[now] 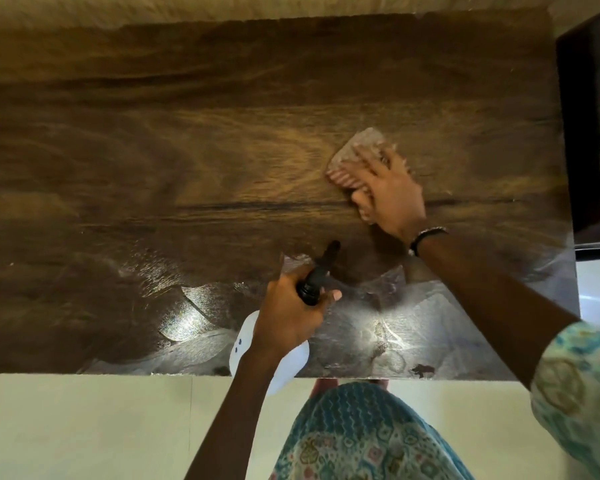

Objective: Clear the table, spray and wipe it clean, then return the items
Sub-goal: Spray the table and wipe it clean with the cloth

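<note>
The dark wooden table (pixel 187 140) fills most of the view, with wet shiny streaks along its near edge. My right hand (pixel 390 194) presses flat on a pinkish striped cloth (pixel 352 161) at the table's right middle; the hand and cloth are motion-blurred. My left hand (pixel 291 313) grips the neck of a white spray bottle (pixel 245 344) with a black trigger head (pixel 321 268), held over the near edge of the table with the nozzle pointing away from me.
A dark surface (pixel 589 133) with shiny metal items stands beyond the table's right edge. Pale floor (pixel 84 427) lies below the near edge. A small dark stain (pixel 421 370) marks the near edge on the right.
</note>
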Available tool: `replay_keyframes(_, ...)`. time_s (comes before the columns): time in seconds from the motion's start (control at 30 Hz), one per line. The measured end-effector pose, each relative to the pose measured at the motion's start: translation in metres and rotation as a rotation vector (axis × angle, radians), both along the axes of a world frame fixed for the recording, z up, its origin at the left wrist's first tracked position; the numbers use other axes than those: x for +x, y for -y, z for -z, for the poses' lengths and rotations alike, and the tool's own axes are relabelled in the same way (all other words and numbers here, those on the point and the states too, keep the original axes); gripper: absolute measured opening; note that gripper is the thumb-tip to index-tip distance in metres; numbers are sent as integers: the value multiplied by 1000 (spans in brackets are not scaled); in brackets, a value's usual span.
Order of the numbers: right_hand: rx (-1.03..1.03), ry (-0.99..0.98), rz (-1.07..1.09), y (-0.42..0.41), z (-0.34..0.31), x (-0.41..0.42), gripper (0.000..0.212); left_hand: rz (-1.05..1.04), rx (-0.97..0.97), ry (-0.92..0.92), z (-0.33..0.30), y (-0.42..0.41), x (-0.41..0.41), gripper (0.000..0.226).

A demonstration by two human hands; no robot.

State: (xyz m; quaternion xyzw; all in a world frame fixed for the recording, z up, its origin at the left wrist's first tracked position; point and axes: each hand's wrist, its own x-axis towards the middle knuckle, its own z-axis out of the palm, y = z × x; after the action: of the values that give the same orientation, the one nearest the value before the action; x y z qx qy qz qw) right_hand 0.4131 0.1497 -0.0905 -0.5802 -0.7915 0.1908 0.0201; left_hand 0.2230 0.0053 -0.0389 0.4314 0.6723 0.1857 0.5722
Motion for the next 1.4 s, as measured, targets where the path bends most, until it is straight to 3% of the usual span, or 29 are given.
replay_keyframes(0.13, -19, -47, -200, 43, -4, 8, 54, 194, -23, -15, -5, 37, 7, 23)
replay_keyframes(0.27, -25, -20, -187, 82, 1, 32, 54, 70, 12, -8, -9, 84, 14, 18)
replay_keyframes(0.47, 6, -52, -124, 117, 5, 43, 55, -262, 20, -202, 3, 127, 25, 14)
replay_keyframes(0.9, -24, -47, -84, 154, -4, 24, 50, -253, 31, -284, 24, 140, 11, 20)
replay_keyframes(1.0, -21, -28, -158, 146, -3, -9, 51, -217, 58, -277, 25, 148, 1, 24)
replay_keyframes(1.13, -7, -4, -295, 143, -1, -68, 52, -340, 54, -326, 23, 156, -12, 21)
replay_keyframes(1.23, -26, -13, -422, 172, 5, -96, 48, -377, 84, -265, 16, 160, -24, 19)
replay_keyframes(1.4, 61, 81, -672, 220, 2, -43, 60, -274, 101, -226, 9, 170, -43, 26)
